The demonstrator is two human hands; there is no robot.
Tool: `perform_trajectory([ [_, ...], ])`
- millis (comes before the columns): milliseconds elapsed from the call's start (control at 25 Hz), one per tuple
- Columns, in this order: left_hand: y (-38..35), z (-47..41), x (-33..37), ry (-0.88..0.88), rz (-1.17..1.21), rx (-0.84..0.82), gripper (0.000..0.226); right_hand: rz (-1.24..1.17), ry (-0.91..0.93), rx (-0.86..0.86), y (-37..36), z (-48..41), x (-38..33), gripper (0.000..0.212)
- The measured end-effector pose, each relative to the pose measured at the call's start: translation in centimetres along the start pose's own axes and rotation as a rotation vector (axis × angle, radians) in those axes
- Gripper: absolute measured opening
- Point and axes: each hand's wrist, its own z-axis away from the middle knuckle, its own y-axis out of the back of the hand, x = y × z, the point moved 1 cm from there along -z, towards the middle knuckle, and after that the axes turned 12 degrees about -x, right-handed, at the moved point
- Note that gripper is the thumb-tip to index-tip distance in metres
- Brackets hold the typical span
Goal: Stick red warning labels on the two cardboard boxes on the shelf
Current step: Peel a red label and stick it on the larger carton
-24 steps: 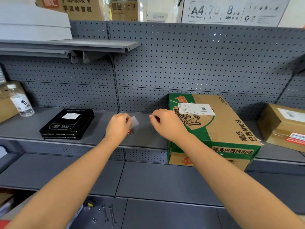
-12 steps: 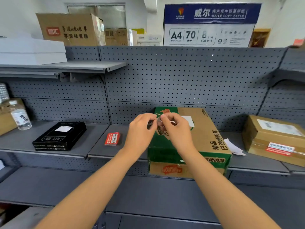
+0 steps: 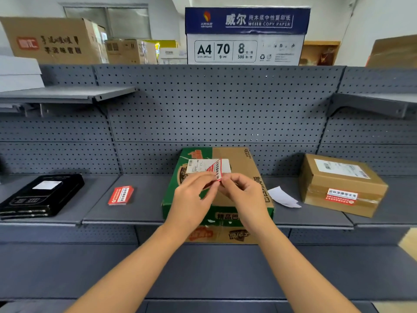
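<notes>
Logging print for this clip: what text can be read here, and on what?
"WEIER COPY PAPER", "A4", "70 g/m", "8", "500": paper carton on top.
"30": green-and-brown box.
Red label in both hands, label stack, parcel, black box: too small to read.

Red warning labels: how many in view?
3: one held between both hands over the green box, one stuck on the brown box at right, plus a stack whose count is hidden.
</notes>
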Motion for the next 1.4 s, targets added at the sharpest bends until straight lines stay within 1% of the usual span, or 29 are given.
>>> perform_trajectory([
  [200,-0.7,-0.2,1.3,0.036,0.106,-0.009,0.016,0.148,0.127,-0.034,1.1,0.7,-0.1,0.017],
  [480,-0.3,-0.2,1.7,0.117,0.208,-0.048,0.012,0.358,0.306,-0.002,1.0,0.6,0.1,0.020],
  [720,-0.2,-0.1,1.5,0.109,0.180,0.001,0.009,0.399,0.324,0.054,0.2,0.4,0.9,0.017],
  [920,-0.2,-0.1,1.4,0.098,0.199,0.022,0.009,0.453,0.348,0.052,0.1,0.5,0.7,0.015],
  [1080,-0.1,0.0,1.4,0.111,0.244,-0.025,0.012,0.506,0.378,0.074,0.2,0.6,0.8,0.015],
  [1200,0.1,-0.1,1.3,0.134,0.268,-0.054,0.010,0.561,0.404,0.089,0.3,0.5,1.0,0.015],
  [1400,0.4,-0.2,1.4,0.187,0.377,-0.081,0.010,0.584,0.426,0.095,0.2,0.5,0.9,0.017],
])
